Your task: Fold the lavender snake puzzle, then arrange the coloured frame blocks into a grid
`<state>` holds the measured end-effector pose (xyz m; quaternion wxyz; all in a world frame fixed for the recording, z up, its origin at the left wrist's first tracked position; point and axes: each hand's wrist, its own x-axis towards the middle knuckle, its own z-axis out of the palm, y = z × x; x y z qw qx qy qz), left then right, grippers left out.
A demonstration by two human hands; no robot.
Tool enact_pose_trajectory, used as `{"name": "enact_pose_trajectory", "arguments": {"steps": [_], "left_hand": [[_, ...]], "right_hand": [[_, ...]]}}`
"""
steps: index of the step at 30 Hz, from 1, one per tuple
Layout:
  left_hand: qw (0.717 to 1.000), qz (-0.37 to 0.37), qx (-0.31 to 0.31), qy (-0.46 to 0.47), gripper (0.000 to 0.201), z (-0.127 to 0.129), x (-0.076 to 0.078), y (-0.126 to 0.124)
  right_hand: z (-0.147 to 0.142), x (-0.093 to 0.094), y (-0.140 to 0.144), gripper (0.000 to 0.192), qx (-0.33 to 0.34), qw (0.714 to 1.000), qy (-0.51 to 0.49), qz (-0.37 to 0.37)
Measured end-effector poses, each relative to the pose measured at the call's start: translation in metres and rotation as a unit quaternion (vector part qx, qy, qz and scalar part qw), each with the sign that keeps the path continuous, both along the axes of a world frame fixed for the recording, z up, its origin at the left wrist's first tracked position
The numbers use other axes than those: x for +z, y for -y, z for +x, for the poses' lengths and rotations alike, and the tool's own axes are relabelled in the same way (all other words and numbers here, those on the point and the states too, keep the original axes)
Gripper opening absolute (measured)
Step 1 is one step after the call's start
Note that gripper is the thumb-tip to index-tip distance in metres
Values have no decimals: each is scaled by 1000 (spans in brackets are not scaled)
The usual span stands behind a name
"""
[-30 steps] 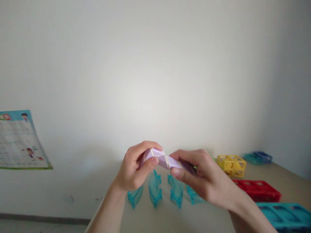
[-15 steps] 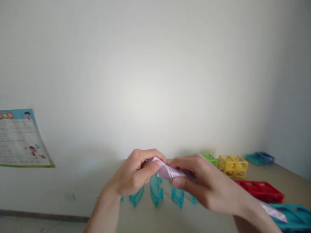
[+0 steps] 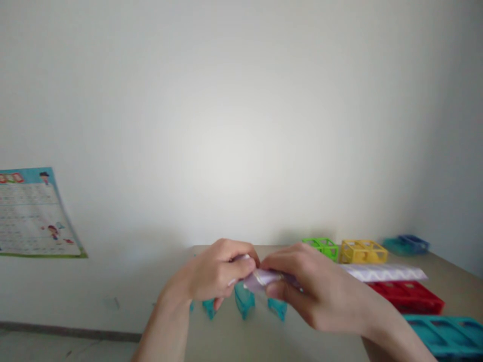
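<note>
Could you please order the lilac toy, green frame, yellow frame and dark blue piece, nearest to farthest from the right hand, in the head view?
1. Lilac toy: held in the right hand
2. Green frame: behind the hand
3. Yellow frame: right of green
4. Dark blue piece: far right

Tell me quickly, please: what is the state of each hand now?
Left hand: closed, holding the lilac piece between thumb and fingers.
Right hand: closed, gripping the same piece between thumb and fingers.
</note>
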<state>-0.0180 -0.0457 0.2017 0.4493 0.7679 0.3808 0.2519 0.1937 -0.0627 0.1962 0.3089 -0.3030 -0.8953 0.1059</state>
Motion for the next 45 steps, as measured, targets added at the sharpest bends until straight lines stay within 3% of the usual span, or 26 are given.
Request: {"name": "enact_pose_trajectory", "arguments": {"steps": [2,6,13,19,22,26,36,38,41,45], "left_hand": [[993,23,27,117,30,4,1,0],[948,99,76,292,29,21,-2,2],[865,254,180,394,27,55,-21,4],[847,356,148,365,25,53,-28,-8],[832,443,139,303,13,43,-23,-13],[825,489,149,241,16,36,-19,-16],[856,413,163,263,17,39,-13,-1],[885,336,144,288,21,39,-12,2],[923,153,106,337,28,40,-11,0],[926,13,105,361,28,35,-7,-7]], "right_hand": [[0,5,-1,17,-26,999,-38,-22],[-2,9,1,23,-54,986,-137,-76],[-17,4,9,32,-4,933,-304,-191],[-22,0,3,34,58,872,-381,-303],[-20,0,0,33,60,874,-357,-324],[-19,1,0,25,12,898,-340,-278],[-30,-1,19,27,-105,931,-314,-152],[-32,-4,22,22,-121,933,-319,-117],[-35,-7,17,11,-141,934,-324,-52],[-36,-11,0,7,-163,950,-267,7]]}}
